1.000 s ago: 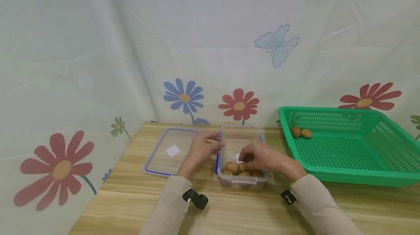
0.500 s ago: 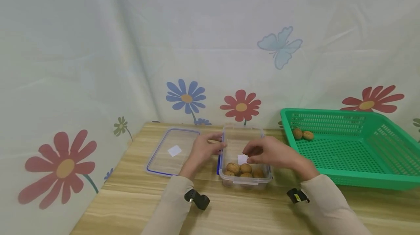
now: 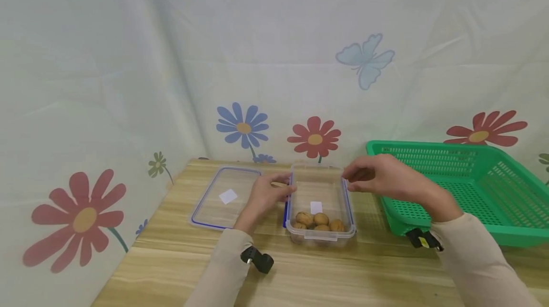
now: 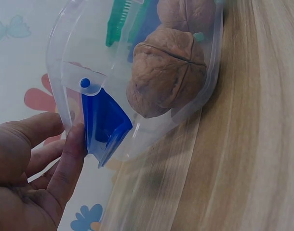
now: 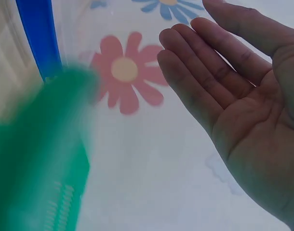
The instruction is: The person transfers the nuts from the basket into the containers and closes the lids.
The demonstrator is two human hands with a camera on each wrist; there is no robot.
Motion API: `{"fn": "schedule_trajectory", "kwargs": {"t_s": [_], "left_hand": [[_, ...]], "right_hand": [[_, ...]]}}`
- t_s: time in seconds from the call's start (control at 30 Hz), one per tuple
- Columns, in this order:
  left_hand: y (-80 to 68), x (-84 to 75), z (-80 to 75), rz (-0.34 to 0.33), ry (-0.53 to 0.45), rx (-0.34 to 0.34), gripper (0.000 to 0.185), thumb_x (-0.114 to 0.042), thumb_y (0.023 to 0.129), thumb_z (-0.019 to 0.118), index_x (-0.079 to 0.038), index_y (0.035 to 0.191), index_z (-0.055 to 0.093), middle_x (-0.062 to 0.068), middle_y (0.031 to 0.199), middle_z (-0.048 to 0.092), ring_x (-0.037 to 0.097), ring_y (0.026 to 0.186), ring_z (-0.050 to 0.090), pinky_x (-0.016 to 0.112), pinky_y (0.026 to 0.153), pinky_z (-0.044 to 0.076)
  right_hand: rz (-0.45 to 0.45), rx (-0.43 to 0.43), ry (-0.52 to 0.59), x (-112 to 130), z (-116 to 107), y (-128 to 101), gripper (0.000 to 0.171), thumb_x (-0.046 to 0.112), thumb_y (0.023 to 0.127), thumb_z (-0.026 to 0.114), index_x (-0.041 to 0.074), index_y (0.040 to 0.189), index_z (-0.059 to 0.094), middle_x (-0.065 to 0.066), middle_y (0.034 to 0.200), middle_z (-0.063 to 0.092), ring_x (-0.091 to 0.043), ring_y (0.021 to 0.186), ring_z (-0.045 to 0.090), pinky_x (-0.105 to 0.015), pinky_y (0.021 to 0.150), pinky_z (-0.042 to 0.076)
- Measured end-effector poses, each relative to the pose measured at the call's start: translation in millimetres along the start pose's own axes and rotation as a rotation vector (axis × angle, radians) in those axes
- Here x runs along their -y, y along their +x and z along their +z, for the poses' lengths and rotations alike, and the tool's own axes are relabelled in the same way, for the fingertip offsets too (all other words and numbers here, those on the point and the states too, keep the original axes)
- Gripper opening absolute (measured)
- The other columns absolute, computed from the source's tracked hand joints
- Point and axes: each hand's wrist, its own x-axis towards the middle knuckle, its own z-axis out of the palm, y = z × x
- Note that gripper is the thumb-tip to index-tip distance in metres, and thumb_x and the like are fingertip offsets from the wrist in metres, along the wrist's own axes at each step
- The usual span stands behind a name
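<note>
My left hand [image 3: 267, 195] is at the left rim of a clear plastic food container [image 3: 316, 236], thumb and fingers holding its edge. In the left wrist view, fingers [image 4: 72, 154] touch the rim beside a blue side latch [image 4: 102, 120] that hangs down. Several walnuts [image 3: 321, 219] lie at the container's near end, beside a small white square [image 3: 316, 207]. My right hand [image 3: 388, 178] is raised between the container's right rim and a green plastic basket [image 3: 476, 230]. The right wrist view shows its fingers [image 5: 197, 72] extended and its palm bare.
The container's clear lid [image 3: 210, 209], with a blue seal and a white square, lies flat at the left. Behind the wooden table [image 3: 274, 281] hangs a white curtain [image 3: 274, 59] printed with flowers. The basket stands close to the container's right side.
My right hand has come up out of the container and moved right, toward the basket, now hiding the two walnuts there. My left hand has stayed at the container's left rim.
</note>
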Motion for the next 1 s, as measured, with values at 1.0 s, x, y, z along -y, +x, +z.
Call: {"fn": "schedule_trajectory", "kwargs": {"t_s": [1.0], "left_hand": [[2.1,4.1,-0.9,0.024,-0.004,0.005,0.044,-0.005,0.095,0.081,0.003,0.136,0.069,0.019,0.122,0.072,0.025,0.082,0.077,0.044,0.078,0.066]], "right_hand": [[0.125,-0.047,-0.095,-83,-76,4,0.034,0.027,0.103,0.074,0.004,0.128,0.073,-0.011,0.124,0.074,-0.034,0.116,0.068,-0.054,0.094,0.058]]}}
